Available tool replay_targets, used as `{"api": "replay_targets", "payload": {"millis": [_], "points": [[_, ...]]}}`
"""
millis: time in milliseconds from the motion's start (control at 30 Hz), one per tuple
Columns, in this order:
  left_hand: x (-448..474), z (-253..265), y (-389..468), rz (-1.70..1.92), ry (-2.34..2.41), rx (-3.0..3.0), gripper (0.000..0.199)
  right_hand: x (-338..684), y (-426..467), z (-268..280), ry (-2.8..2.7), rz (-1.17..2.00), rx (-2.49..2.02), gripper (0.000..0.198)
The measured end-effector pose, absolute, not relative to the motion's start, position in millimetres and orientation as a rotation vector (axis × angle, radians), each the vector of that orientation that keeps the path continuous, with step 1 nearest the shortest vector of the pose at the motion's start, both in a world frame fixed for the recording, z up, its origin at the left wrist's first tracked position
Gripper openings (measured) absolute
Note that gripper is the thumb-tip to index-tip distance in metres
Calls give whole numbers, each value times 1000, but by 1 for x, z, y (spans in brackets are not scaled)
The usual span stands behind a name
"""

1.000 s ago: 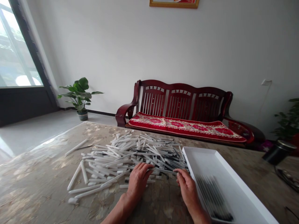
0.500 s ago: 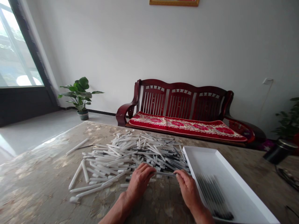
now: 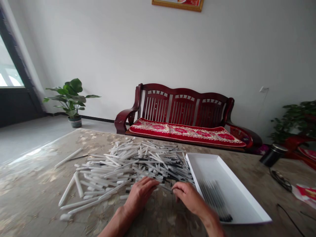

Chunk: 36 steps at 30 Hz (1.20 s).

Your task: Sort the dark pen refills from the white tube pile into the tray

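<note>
Looks forward and down from the wearer's head, over the table (image 3: 32,200). Faces the wall (image 3: 118,49) almost squarely, with the bench (image 3: 182,108) well beyond the table. Sits close to the left hand (image 3: 142,191) and right hand (image 3: 187,196), both low in view. Spans wide, from the door (image 3: 18,105) at far left to the foliage (image 3: 295,120) at far right, cropping the framed picture (image 3: 179,5) on top.

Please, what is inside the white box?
The white box holds slim, pen-like sticks, side by side along its left side, dark at their near ends. The bottom beneath them is covered and cannot be seen.
</note>
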<state>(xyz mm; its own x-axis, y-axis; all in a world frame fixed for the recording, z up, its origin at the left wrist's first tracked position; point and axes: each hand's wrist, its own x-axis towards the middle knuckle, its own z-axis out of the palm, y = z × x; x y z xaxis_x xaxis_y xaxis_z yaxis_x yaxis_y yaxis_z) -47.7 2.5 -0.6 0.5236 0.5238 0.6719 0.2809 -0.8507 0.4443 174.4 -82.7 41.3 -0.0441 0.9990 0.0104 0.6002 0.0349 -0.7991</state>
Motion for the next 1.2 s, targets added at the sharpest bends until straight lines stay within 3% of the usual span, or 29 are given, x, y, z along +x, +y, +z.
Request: {"api": "replay_targets", "payload": {"millis": [400,500,667,800,933,1200], "points": [[-43,-7,1,1095,800,2113,14,162,-84,35,-1882,294,-1687,22],[-44,-5,-2,1094,741,2155,15,164,-83,31,-1795,515,-1673,25],[-41,0,-7,1141,543,2333,21,173,-82,24,-1459,1254,-1576,43],[-40,-2,-5,1104,616,2246,20,171,-84,25,-1340,1381,-1516,47],[-43,-6,-1,1148,842,2095,39,176,-79,30,-1330,1218,-1540,37],[-46,-9,4,1254,1086,2116,28,264,-84,52,-1331,458,-1929,31]]}}
